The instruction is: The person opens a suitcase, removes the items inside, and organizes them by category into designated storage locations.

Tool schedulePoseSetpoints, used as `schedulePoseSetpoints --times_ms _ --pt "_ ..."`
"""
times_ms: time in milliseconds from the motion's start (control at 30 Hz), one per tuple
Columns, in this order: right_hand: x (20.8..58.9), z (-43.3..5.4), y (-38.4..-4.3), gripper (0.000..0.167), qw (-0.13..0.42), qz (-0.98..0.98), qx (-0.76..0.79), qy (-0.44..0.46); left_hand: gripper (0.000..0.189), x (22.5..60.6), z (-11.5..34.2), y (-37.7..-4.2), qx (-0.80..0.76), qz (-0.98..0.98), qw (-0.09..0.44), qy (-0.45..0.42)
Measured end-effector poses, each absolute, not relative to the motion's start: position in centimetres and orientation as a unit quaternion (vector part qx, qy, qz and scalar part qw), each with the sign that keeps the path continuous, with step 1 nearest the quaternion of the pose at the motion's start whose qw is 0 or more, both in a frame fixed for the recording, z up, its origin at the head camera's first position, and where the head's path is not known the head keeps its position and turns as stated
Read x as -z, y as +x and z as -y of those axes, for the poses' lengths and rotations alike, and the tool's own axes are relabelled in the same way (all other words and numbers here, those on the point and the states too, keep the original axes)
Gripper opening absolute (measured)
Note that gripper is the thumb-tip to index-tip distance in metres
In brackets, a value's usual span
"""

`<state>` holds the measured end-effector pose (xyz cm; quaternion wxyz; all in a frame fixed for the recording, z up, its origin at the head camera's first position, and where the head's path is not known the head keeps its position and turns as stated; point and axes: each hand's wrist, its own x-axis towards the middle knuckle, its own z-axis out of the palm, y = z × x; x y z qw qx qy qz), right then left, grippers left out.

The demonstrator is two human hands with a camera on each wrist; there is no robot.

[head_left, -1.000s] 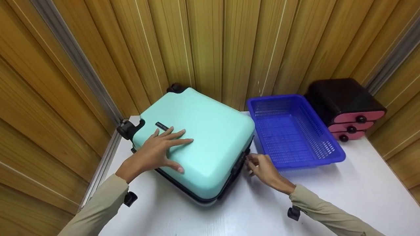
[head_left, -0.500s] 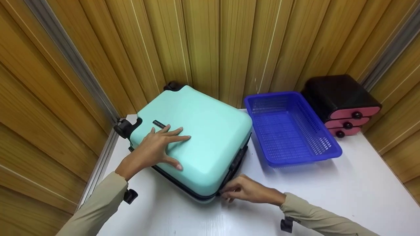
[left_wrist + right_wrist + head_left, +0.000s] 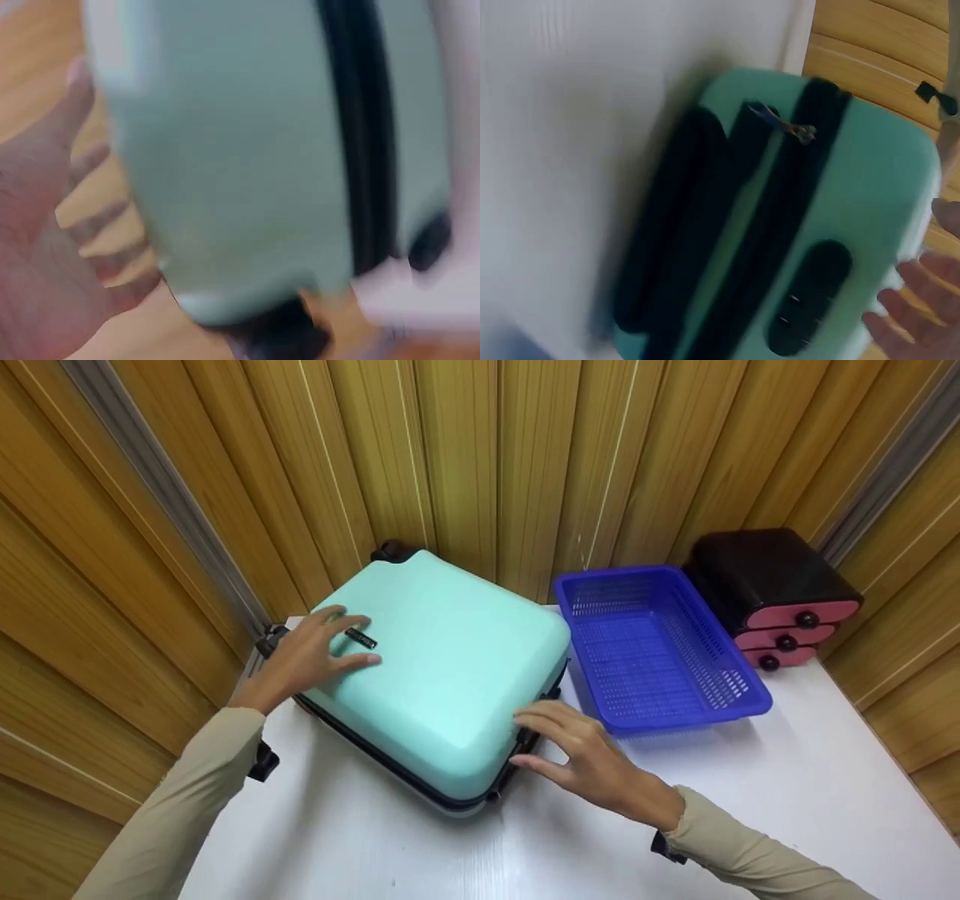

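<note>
A mint-green hard-shell suitcase [image 3: 450, 660] lies flat on the white table, with a dark zipper band round its side. Over its left part, near the small black label [image 3: 361, 638], my left hand [image 3: 304, 652] has fingers and thumb spread with nothing between them. The left wrist view is blurred and shows that hand beside the shell. At the suitcase's right side, my right hand [image 3: 596, 757] is held with fingers extended, apart from the thumb and holding nothing. The right wrist view shows a zipper pull [image 3: 804, 133] at the corner and a black lock panel [image 3: 810, 296].
A blue plastic basket [image 3: 637, 660] stands right of the suitcase. Behind it on the right is a black box [image 3: 776, 566] with pink drawer fronts and round knobs. Wood-patterned walls [image 3: 465, 457] enclose the table [image 3: 420, 862] at the back and sides.
My right hand slid along the suitcase's side to its near corner, then let go and rose back up. My left hand lifted off the top and moved left.
</note>
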<state>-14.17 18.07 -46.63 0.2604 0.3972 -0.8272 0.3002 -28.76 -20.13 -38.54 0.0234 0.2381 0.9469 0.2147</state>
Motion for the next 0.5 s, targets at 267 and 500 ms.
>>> schedulePoseSetpoints --times_ms 267,500 --pt "47.9 -14.0 -12.9 0.082 0.169 0.872 -0.270 0.371 0.125 38.8 21.3 -32.0 -0.244 -0.956 0.110 0.117" --pt "47.5 -12.2 -13.2 0.072 0.173 0.873 -0.293 0.349 0.124 37.9 21.1 -32.1 -0.162 -0.971 0.090 0.149"
